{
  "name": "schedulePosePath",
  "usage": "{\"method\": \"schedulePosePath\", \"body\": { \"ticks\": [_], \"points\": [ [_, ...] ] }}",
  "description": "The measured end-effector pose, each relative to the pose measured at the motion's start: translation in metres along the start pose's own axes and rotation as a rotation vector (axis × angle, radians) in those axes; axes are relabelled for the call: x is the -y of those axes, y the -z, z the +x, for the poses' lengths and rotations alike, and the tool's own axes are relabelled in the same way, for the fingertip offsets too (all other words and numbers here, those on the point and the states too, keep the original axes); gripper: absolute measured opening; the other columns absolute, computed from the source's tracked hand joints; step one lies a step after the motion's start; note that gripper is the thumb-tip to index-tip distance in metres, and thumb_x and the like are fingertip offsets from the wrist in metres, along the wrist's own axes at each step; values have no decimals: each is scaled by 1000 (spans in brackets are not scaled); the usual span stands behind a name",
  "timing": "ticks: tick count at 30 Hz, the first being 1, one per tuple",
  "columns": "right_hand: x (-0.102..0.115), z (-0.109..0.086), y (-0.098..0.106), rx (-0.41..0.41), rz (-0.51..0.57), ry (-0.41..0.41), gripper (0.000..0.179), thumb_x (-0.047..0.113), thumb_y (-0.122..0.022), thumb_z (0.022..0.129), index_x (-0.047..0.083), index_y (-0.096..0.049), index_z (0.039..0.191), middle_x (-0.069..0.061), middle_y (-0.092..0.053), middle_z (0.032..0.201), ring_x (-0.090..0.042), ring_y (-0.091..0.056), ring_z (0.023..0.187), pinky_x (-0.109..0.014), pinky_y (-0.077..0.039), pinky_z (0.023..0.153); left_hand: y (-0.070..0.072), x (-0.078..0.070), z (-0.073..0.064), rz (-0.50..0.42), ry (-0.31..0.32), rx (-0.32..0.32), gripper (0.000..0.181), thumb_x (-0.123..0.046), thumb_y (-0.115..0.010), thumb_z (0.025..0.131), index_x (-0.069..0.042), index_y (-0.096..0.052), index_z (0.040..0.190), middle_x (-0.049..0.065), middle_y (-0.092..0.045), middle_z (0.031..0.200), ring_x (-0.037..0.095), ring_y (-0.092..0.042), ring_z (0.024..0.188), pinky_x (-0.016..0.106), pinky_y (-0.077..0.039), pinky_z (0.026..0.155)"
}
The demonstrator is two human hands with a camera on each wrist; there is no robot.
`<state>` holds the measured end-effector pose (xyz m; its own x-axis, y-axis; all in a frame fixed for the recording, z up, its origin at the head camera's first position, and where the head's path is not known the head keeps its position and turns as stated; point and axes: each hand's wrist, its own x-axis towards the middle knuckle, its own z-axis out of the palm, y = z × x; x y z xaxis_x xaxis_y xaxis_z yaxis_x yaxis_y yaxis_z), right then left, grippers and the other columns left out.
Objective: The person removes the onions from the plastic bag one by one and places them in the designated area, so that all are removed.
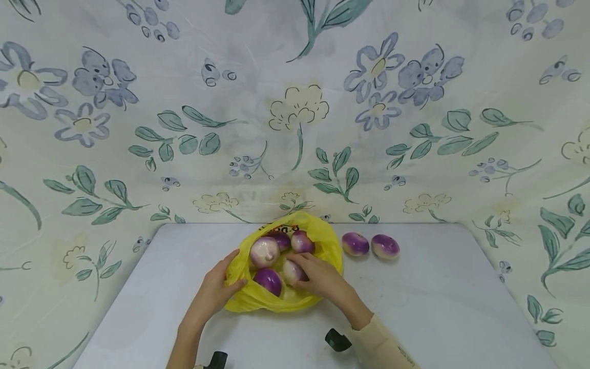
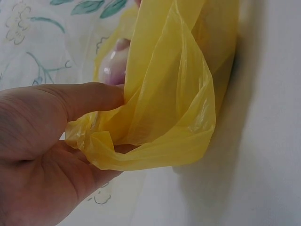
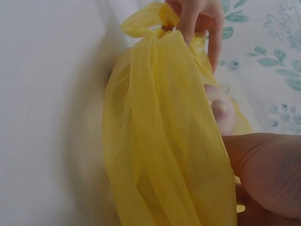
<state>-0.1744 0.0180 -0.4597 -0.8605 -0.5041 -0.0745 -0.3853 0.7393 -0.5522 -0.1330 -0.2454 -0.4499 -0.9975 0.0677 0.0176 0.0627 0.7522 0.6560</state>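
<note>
A yellow plastic bag (image 1: 331, 241) lies spread wide at its mouth, with several shiny purple-and-white onions inside. My left hand (image 1: 215, 288) grips the bag's left rim between thumb and fingers; in the left wrist view the thumb lies along the plastic edge. Reaching over the right rim, my right hand (image 1: 320, 274) holds a pale onion (image 1: 292, 272) in the bag. Around it are a large whitish onion (image 1: 265, 252), a dark purple onion (image 1: 268, 282) and another onion (image 1: 302, 242) at the back. The bag's side hides the right fingertips in the right wrist view.
Two more onions, one purple-topped (image 1: 355, 244) and one paler below (image 1: 385, 247), sit on the white table (image 1: 428, 302) right of the bag. A floral cloth (image 1: 295, 154) hangs behind the table's back edge.
</note>
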Motion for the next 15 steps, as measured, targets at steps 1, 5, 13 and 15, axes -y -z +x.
{"method": "schedulePosePath", "body": {
  "ticks": [1, 5, 13, 15],
  "points": [
    [0, -1, 0, 4, 10, -10, 63, 28, -72, 89, 25, -45, 146, -6, -51, 146, -25, -52, 132, -44, -45, 111, 0, 0, 0, 0, -1, 0, 72, -14, -68, 90, -5, -32, 152, 24, -41, 152, 44, -42, 137, 59, -39, 110],
    [-1, -3, 2, 0, 44, -36, 65, 27, -72, 89, 25, -44, 147, -8, -50, 146, -26, -52, 132, -45, -46, 110, -1, 1, 0, 1, -11, -7, 72, -14, -69, 89, -5, -33, 151, 24, -42, 151, 44, -43, 136, 59, -40, 110],
    [-5, -7, 7, -43, 80, -47, 67, 30, -73, 88, 25, -43, 148, -8, -48, 148, -27, -53, 132, -46, -46, 109, -1, 2, 0, 6, -14, -9, 73, -14, -69, 89, -5, -33, 151, 24, -42, 151, 44, -44, 136, 58, -40, 109],
    [-5, -8, 8, -50, 81, -44, 67, 30, -73, 88, 25, -43, 147, -8, -49, 148, -27, -53, 132, -47, -46, 109, -1, 2, 0, 6, -12, -7, 73, -14, -69, 89, -5, -32, 151, 24, -42, 151, 44, -43, 136, 59, -40, 110]
  ]
}}
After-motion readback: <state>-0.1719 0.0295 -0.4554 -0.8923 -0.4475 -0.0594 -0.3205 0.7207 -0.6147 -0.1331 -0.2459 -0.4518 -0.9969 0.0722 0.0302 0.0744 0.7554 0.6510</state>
